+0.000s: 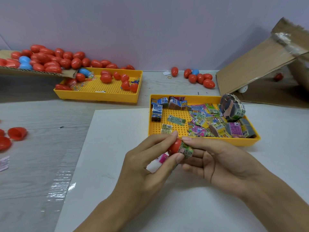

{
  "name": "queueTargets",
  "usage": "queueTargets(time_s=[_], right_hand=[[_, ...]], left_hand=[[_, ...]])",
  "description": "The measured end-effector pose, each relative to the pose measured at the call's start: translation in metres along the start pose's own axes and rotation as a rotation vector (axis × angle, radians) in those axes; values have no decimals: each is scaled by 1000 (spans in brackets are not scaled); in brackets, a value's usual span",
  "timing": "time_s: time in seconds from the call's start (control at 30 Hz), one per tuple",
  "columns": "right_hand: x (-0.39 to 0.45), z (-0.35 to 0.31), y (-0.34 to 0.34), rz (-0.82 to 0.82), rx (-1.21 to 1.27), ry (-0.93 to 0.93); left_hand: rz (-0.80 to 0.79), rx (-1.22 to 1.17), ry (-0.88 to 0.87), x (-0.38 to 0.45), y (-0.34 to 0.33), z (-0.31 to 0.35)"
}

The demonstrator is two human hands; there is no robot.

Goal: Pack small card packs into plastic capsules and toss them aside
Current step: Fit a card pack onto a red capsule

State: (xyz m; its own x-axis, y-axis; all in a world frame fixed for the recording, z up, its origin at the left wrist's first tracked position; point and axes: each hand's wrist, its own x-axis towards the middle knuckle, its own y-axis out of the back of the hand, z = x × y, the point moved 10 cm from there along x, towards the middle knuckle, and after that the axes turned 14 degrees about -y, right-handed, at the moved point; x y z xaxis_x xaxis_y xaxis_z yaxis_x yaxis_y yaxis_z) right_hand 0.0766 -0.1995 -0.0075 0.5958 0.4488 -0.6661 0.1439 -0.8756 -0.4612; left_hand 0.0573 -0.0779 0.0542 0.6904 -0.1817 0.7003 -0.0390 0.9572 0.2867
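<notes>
Both our hands meet: left hand (150,158) pinches red capsule half (175,146), right hand (215,158) grips rolled card pack (186,150). Pack's axis runs left-right, into the mouth.

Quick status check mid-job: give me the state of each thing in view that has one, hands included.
left hand: grips the red capsule half
right hand: holds the card pack
red capsule half: open, pack partly inside
card pack: rolled, sticking out of the half
near yellow tray: holds loose and bundled packs
far yellow tray: holds some capsules
loose red halves: open, on the table
cardboard box: tipped, flap open
</notes>
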Motion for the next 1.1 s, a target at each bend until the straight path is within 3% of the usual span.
queueTargets(time_s=[0.3,0.6,1.1], right_hand=[[1,6,-3,-49,39,-61],[-4,-8,5,66,-180,71],[-6,-15,3,63,-165,147]], left_hand=[[55,50,-57,1,10,5],[8,55,-69,1,7,1],[3,86,-74,0,4,1]])
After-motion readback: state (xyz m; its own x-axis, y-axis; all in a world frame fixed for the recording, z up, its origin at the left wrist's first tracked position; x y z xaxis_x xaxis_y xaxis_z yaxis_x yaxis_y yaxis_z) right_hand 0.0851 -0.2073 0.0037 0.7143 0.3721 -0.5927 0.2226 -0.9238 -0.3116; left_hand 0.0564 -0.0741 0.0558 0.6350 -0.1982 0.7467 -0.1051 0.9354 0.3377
